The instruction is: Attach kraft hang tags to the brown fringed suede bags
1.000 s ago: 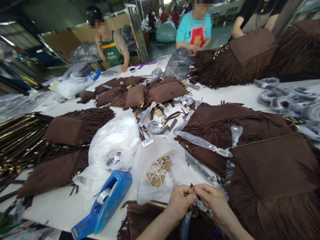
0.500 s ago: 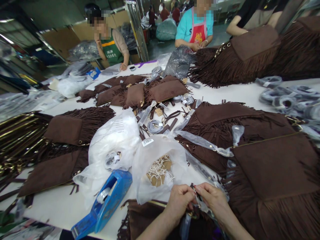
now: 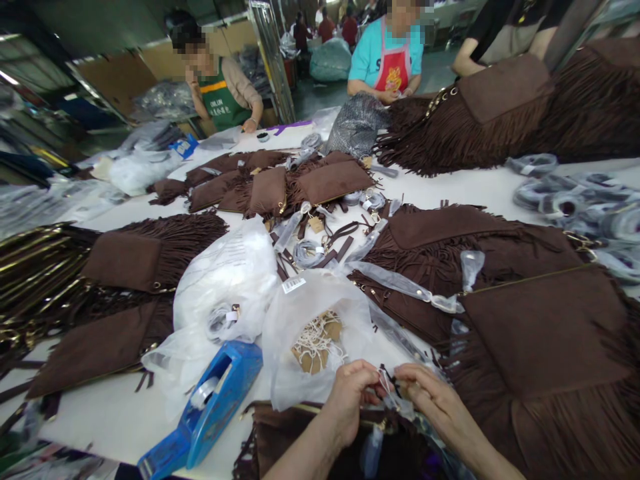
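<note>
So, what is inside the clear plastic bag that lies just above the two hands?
Inside the clear plastic bag there are brown card tags with white strings. The cloudy plastic blurs them, so their number and any print cannot be seen.

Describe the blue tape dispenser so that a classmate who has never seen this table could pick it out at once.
Start at the white work table heaped with brown fringed bags. On its near edge, left of the person's left hand, lies the tape dispenser. It is the only bright blue hard plastic thing among soft brown suede and clear bags.

Two bare forearms entering from 6 o'clock, left hand [image 3: 353, 393], right hand [image 3: 433, 400], no sleeves, rings or gloves
</note>
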Demonstrator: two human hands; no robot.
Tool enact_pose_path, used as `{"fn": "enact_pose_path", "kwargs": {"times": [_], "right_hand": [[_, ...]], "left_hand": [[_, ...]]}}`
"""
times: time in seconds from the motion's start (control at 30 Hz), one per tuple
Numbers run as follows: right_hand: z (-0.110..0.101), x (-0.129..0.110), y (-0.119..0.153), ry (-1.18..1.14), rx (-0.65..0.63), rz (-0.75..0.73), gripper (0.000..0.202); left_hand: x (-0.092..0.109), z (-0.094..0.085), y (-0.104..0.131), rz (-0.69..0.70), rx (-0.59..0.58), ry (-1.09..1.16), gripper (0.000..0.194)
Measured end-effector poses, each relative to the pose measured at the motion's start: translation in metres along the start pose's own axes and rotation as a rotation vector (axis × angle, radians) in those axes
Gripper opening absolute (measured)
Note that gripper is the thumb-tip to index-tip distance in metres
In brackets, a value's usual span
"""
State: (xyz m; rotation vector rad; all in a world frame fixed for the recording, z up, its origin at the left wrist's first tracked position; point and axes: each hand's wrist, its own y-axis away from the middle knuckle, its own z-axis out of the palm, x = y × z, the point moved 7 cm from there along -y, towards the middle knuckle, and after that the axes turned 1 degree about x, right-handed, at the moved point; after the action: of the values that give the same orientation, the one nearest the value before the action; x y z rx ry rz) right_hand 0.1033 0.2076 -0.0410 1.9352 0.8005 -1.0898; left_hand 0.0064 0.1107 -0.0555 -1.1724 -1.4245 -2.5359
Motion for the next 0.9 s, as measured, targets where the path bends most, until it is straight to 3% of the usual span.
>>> {"fn": "enact_pose_path", "kwargs": {"times": [0.1,0.27,0.47,0.63,0.77,0.9], "right_hand": [[0.001,0.012,0.008,0.148,-0.128,-0.102,0.034],[0.008,0.021,0.012,0.4,-0.256,-0.134,0.056],[0.015,0.002,0.006,0.523,-0.321,-0.199,0.032],[0.0,-0.002,0.014,0.56,-0.27,-0.105,0.027],[-0.009,-0.001,0.026,0.28,-0.236,0.063,0.015],[0.021,0.005,0.043,-0.612,-0.301,0.401,0.027]], "left_hand": [[-0.004,0.001,-0.001,-0.064,-0.031,0.136,0.013],[-0.007,-0.001,-0.002,-0.081,-0.035,0.237,0.011],[-0.008,-0.002,-0.002,-0.132,-0.107,0.382,0.015],[-0.011,-0.002,-0.002,-0.158,-0.177,0.49,0.018],[-0.008,0.003,-0.001,-0.137,-0.266,0.522,0.015],[-0.001,0.003,0.001,-0.057,-0.247,0.419,0.014]]}}
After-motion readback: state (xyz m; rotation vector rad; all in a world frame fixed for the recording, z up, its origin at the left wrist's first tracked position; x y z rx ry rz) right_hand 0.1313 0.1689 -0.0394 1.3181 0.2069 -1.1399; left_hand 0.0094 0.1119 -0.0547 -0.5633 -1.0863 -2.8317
